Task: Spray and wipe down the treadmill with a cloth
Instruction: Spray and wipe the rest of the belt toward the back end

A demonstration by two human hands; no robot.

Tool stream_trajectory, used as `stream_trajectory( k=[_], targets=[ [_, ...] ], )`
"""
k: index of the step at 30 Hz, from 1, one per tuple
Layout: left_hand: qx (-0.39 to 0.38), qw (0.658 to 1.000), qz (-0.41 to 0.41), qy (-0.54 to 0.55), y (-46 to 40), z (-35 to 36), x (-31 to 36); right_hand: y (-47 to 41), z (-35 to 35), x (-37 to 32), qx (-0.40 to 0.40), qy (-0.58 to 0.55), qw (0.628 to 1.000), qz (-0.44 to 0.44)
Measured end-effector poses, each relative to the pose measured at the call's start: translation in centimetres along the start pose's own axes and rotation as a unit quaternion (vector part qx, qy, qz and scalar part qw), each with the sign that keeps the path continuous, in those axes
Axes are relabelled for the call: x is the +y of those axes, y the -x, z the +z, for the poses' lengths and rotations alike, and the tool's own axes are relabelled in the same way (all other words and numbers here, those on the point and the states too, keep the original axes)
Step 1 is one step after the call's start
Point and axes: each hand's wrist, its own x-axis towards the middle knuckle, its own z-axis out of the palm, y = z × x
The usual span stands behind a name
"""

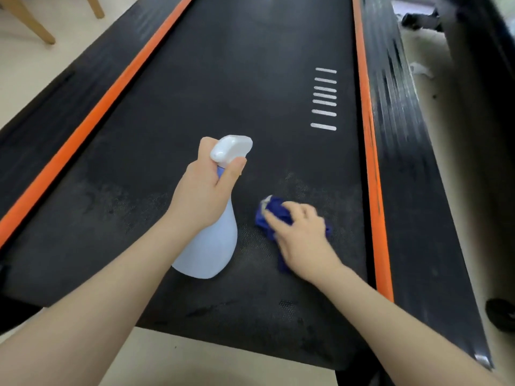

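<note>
We have just one view, and it sits on the person's head. We look forward and down at the treadmill (250,79), from above its near end. Its black belt runs away from us toward the top of the picture. We are close to it, so the near end fills most of what we see. The wide lens bends the treadmill's orange side strips (370,162) outward. Past the treadmill's far left corner, wooden chair legs (33,23) peek in. No other view shares this scene.

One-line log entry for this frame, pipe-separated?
phase: wiping | left hand: holds spray bottle | right hand: presses blue cloth on treadmill belt
</note>
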Motion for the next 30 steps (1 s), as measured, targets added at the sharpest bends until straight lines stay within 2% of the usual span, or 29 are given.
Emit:
stream_trajectory(
  k=[2, 3, 4, 6, 7, 8, 9, 11, 13, 15, 16, 18, 20, 21, 27, 30],
  targets=[
    [0.007, 1.000, -0.009, 0.003, 0.1, -0.1, -0.1, -0.9, -0.2, -0.2, -0.058, 0.001, 0.994, -0.097],
    [0.007, 1.000, -0.009, 0.006, 0.2, 0.0, -0.3, -1.9, -0.3, 0.4, -0.080, 0.008, 0.993, -0.085],
    [0.007, 1.000, -0.004, 0.009, 0.3, 0.0, -0.4, -3.1, -0.2, 1.1, -0.087, 0.019, 0.996, -0.023],
    [0.008, 1.000, 0.011, 0.015, 0.8, -0.3, -0.5, -5.1, 0.1, 1.5, -0.077, 0.037, 0.984, 0.158],
    [0.009, 1.000, 0.017, 0.020, 1.1, -0.5, -0.7, -5.6, 0.1, 0.7, -0.078, 0.056, 0.975, 0.202],
    [0.014, 0.999, 0.019, 0.024, 1.3, -0.9, -1.0, -5.7, 0.0, -0.6, -0.085, 0.066, 0.974, 0.200],
    [0.022, 0.999, 0.016, 0.027, 1.6, -1.2, -1.3, -5.2, 0.1, -2.2, -0.087, 0.063, 0.982, 0.157],
    [0.046, 0.998, -0.005, 0.033, 2.1, -2.3, -2.1, -3.3, 0.4, -5.5, -0.077, 0.008, 0.997, 0.005],
    [0.068, 0.996, -0.034, 0.042, 2.8, -3.7, -3.4, -1.6, 0.3, -7.1, -0.095, -0.047, 0.985, -0.134],
    [0.085, 0.995, -0.044, 0.038, 4.1, -6.0, -5.0, -2.0, 0.3, -6.9, -0.098, -0.043, 0.978, -0.177],
    [0.091, 0.994, -0.050, 0.031, 4.9, -7.4, -6.1, -2.6, 0.4, -7.0, -0.084, -0.034, 0.985, -0.149],
    [0.103, 0.991, -0.083, 0.010, 6.5, -10.2, -8.7, -3.9, 0.5, -8.0, -0.064, -0.011, 0.998, -0.007],
    [0.113, 0.983, -0.145, -0.024, 8.1, -12.6, -11.5, -5.3, 1.0, -9.8, -0.078, 0.013, 0.988, 0.131],
    [0.113, 0.978, -0.170, -0.040, 8.8, -13.6, -12.8, -5.9, 1.2, -11.0, -0.080, 0.009, 0.985, 0.155],
    [0.078, 0.974, -0.210, -0.014, 10.7, -16.6, -16.9, -7.7, 2.2, -18.3, -0.035, -0.059, 0.996, 0.056],
    [0.035, 0.974, -0.221, 0.045, 11.6, -16.2, -16.4, -8.2, 2.1, -19.9, 0.007, -0.095, 0.991, 0.098]
  ],
)
